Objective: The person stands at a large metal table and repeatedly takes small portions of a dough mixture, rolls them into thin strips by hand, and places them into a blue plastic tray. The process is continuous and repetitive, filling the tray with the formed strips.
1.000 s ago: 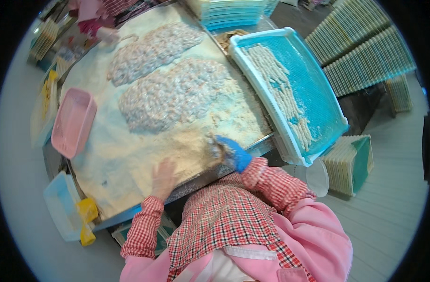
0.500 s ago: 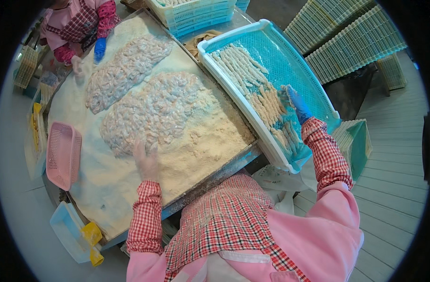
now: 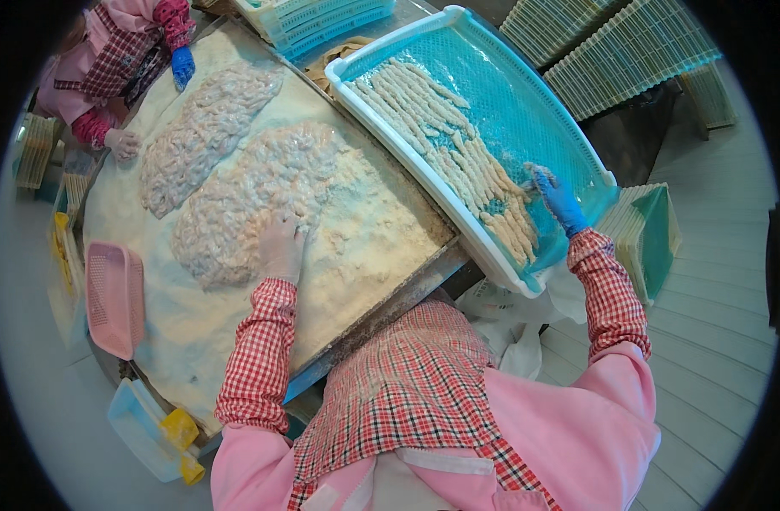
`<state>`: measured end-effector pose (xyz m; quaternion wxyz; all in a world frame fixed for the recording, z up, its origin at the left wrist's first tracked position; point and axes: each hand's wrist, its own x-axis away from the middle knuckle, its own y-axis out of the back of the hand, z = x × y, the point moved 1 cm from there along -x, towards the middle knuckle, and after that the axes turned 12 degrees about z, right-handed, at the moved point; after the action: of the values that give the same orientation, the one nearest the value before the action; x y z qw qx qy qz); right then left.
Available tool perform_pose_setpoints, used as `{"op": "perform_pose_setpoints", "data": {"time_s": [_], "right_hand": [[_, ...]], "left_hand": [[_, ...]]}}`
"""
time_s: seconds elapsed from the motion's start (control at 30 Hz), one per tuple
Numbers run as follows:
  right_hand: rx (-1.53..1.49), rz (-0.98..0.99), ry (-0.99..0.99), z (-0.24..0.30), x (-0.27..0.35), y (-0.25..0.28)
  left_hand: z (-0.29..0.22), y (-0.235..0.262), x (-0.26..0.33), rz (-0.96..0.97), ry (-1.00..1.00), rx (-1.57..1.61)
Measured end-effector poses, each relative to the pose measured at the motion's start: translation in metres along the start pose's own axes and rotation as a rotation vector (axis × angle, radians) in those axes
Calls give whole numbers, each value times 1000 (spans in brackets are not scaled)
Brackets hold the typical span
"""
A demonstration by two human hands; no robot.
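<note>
The right hand [image 3: 558,198], in a blue glove, is out over the blue mesh tray [image 3: 526,94] and pinches one floured strip [image 3: 530,173] at its fingertips, just at the near end of the row of coated strips [image 3: 458,153] already lying side by side on the mesh. The fingers are closed lightly round the strip, not clenched. The left hand [image 3: 282,247], dusted white, lies palm down and spread on the nearer heap of raw pieces [image 3: 253,200] in the flour on the big table [image 3: 381,247]; it presses the heap and grips nothing that I can see. The step in hand looks like laying a coated strip into the row. The placing calls for setting it straight, close beside its neighbour without overlapping, then letting go cleanly. At the far corner another person's gloved hands [image 3: 182,66] work at the second heap [image 3: 207,136]. A pink basket [image 3: 115,298] sits at the table's left edge
</note>
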<state>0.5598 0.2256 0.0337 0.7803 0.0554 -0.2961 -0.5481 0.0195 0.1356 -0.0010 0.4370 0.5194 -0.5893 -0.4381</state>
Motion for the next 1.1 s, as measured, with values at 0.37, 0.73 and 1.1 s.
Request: {"op": "perform_pose_setpoints", "data": {"time_s": [0.37, 0.73, 1.1], "right_hand": [[136, -113, -5, -13, 57, -7], [623, -250, 19, 51, 35, -34], [480, -159, 344, 49, 26, -33]], "left_hand": [[-2, 22, 84, 5, -110, 111], [-57, -2, 53, 238, -54, 122], [-61, 25, -32, 266, -119, -120]]}}
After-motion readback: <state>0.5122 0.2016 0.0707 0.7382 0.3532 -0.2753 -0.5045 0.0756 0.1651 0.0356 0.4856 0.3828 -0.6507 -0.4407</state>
